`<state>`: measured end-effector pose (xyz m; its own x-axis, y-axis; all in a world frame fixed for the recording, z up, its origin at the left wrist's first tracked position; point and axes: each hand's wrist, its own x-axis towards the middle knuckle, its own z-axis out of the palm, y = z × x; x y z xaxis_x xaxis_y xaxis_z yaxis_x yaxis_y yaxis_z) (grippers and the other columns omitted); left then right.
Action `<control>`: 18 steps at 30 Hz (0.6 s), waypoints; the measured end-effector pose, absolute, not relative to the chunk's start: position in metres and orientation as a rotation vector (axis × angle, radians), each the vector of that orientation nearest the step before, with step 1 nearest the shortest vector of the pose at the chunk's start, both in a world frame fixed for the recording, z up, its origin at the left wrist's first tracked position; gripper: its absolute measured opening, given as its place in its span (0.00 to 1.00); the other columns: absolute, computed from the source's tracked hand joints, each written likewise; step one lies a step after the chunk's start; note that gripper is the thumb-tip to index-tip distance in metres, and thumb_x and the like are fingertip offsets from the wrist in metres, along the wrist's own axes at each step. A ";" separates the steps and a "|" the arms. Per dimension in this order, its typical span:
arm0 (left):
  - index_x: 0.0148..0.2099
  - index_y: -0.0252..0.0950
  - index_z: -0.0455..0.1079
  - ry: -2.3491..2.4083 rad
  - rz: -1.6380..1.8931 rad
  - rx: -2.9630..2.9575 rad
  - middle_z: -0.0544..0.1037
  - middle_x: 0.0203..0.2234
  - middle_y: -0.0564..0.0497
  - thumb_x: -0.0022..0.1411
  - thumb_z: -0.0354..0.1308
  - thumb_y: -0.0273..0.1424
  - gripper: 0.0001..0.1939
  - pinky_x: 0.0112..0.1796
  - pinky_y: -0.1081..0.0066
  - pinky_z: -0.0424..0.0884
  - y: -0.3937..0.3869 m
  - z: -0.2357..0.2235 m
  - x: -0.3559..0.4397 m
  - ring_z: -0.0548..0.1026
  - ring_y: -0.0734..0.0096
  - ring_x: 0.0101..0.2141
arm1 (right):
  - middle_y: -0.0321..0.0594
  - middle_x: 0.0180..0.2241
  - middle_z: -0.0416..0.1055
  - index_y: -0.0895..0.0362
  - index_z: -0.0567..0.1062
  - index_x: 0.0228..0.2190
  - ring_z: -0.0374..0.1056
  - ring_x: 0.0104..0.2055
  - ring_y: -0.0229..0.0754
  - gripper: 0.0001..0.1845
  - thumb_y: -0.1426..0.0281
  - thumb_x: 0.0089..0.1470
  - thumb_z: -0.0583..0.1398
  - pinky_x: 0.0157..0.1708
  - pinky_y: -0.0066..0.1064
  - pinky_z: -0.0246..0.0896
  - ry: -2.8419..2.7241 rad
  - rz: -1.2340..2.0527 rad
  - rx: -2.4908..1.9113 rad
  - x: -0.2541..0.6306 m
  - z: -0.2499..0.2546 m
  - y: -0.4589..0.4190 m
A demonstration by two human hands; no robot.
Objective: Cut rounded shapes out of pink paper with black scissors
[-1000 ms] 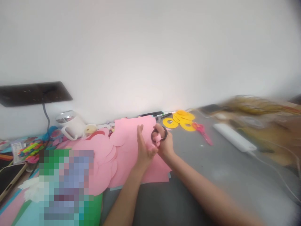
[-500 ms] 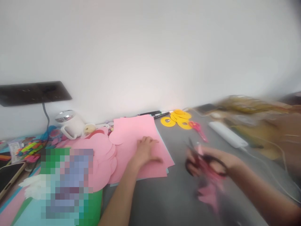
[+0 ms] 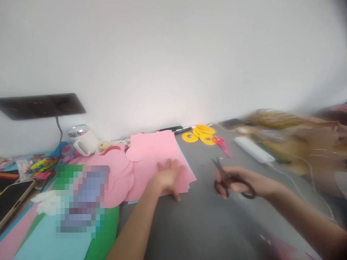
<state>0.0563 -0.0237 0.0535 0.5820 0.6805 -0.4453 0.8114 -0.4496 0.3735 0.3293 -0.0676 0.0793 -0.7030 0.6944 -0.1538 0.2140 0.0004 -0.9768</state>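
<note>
On a desk (image 3: pixel 176 231), the left hand (image 3: pixel 168 177) lies spread on pink sheets (image 3: pixel 151 144), grasping nothing. Right of the sheets, the right hand (image 3: pixel 241 177) grips black scissors (image 3: pixel 225 177), blades parted. Circles (image 3: pixel 115 169) overlap the sheets' left side; yellow rings (image 3: pixel 202 134) lie off their far right corner.

Desk (image 3: pixel 176 227): grey, bearing a pink-topped paper stack (image 3: pixel 151 153)
Yellow paper rings (image 3: pixel 200 134): right of the stack
Pink scissors (image 3: pixel 222 145): farther right of the stack
</note>
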 end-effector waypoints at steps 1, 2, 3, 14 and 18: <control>0.66 0.42 0.47 1.169 -0.270 2.259 0.40 0.67 0.38 0.32 0.71 0.42 0.60 0.57 0.37 0.32 -0.025 0.052 0.054 0.28 0.45 0.65 | 0.46 0.30 0.73 0.57 0.68 0.38 0.69 0.33 0.44 0.27 0.48 0.48 0.62 0.36 0.36 0.61 -1.903 1.801 -0.854 0.323 0.077 -0.066; 0.65 0.43 0.49 1.158 -0.228 2.258 0.42 0.67 0.40 0.33 0.70 0.43 0.57 0.57 0.38 0.32 -0.026 0.051 0.051 0.29 0.46 0.65 | 0.46 0.31 0.74 0.58 0.68 0.38 0.69 0.34 0.43 0.26 0.50 0.49 0.62 0.37 0.35 0.61 -1.914 1.840 -0.816 0.317 0.074 -0.065; 0.64 0.44 0.51 1.153 -0.187 2.257 0.43 0.67 0.41 0.35 0.69 0.44 0.54 0.58 0.39 0.32 -0.028 0.050 0.048 0.30 0.46 0.65 | 0.47 0.32 0.74 0.59 0.68 0.39 0.69 0.34 0.42 0.26 0.50 0.50 0.62 0.36 0.34 0.60 -1.939 1.879 -0.775 0.313 0.072 -0.064; 0.63 0.43 0.51 1.110 -0.154 2.307 0.47 0.65 0.40 0.38 0.68 0.43 0.51 0.57 0.36 0.34 -0.044 0.046 0.048 0.32 0.45 0.66 | 0.45 0.36 0.75 0.59 0.68 0.37 0.73 0.38 0.42 0.17 0.62 0.52 0.64 0.41 0.39 0.69 -1.400 2.057 -1.013 0.283 0.043 -0.068; 0.60 0.45 0.55 1.121 -0.083 2.309 0.55 0.63 0.43 0.44 0.65 0.37 0.41 0.57 0.36 0.39 -0.047 0.048 0.048 0.41 0.48 0.65 | 0.46 0.40 0.74 0.58 0.69 0.39 0.72 0.45 0.46 0.15 0.65 0.51 0.65 0.46 0.44 0.69 -1.181 2.036 -1.008 0.271 0.039 -0.068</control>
